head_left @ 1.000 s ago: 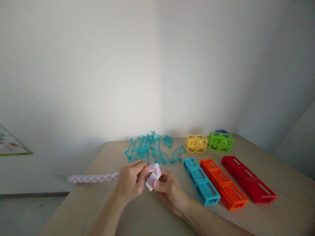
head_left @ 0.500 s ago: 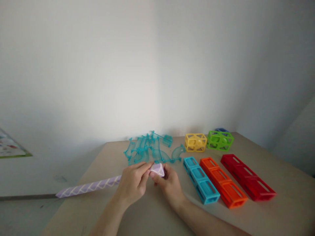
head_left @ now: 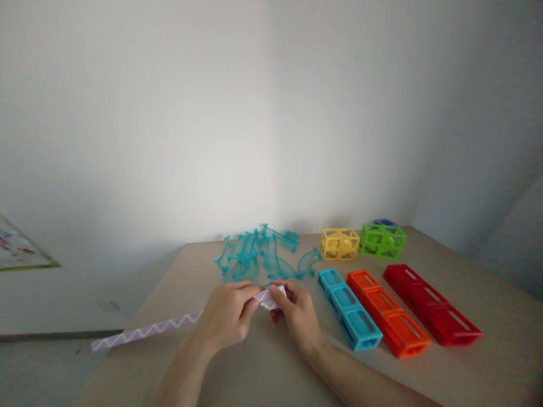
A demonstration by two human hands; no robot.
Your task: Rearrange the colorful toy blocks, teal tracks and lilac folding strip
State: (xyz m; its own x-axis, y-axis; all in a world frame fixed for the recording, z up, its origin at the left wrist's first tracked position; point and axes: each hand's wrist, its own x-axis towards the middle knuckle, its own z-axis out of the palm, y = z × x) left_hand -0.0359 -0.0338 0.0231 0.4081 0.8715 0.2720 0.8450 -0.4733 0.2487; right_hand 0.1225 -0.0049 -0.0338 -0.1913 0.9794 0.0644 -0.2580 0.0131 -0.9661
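Observation:
A long purple-and-white segmented stick (head_left: 156,329) runs from the left, past the table's left edge, into my left hand (head_left: 229,315). The fingers of that hand are wrapped round it near its right end. My right hand (head_left: 297,314) pinches the short end piece between thumb and fingers, just right of my left hand. Both hands are close together above the table (head_left: 263,367). The part of the stick inside my left palm is hidden.
Clear teal track pieces (head_left: 250,257) lie in a pile behind my hands. To the right are a light blue block row (head_left: 350,308), an orange one (head_left: 388,312) and a red one (head_left: 430,305). Yellow (head_left: 339,245) and green (head_left: 382,241) frames stand at the back.
The stick has turned about its length, so its white pattern looks different, and its left end sits slightly lower. My right thumb has moved up onto the end piece.

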